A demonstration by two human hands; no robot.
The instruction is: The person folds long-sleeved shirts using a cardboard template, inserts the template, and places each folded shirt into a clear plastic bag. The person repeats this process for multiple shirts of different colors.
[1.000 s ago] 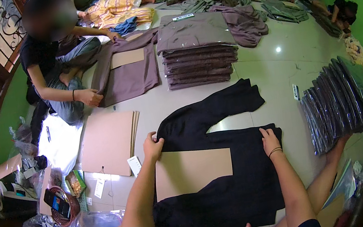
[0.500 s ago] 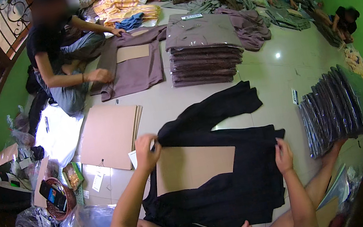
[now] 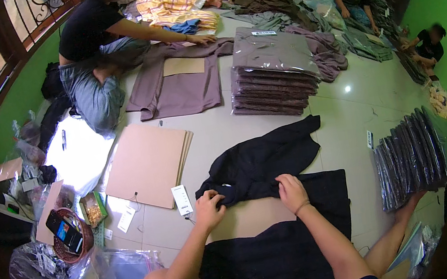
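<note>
A black long-sleeved top [image 3: 283,254] lies on the floor in front of me, partly folded around a flat brown cardboard sheet [image 3: 255,215]. My left hand [image 3: 210,208] pinches the top's upper edge at its left end. Farther right along the same folded edge, my right hand [image 3: 292,192] has its fingers closed on the cloth. One sleeve [image 3: 281,144] spreads away from me toward the far right. A white hang tag [image 3: 182,200] lies just beyond my left hand. The cloth covers the cardboard's far part.
Cardboard sheets [image 3: 147,165] lie stacked at left, near a basket with a phone [image 3: 65,232]. Bagged garments form a far pile [image 3: 273,65] and a right-hand row [image 3: 415,159]. Across from me, a person [image 3: 101,53] handles a mauve top [image 3: 185,89]. Other people sit farther back.
My right hand has moved left from the hem to the far edge. That side of the black top now folds over the cardboard. The co-worker's arm reaches farther right.
</note>
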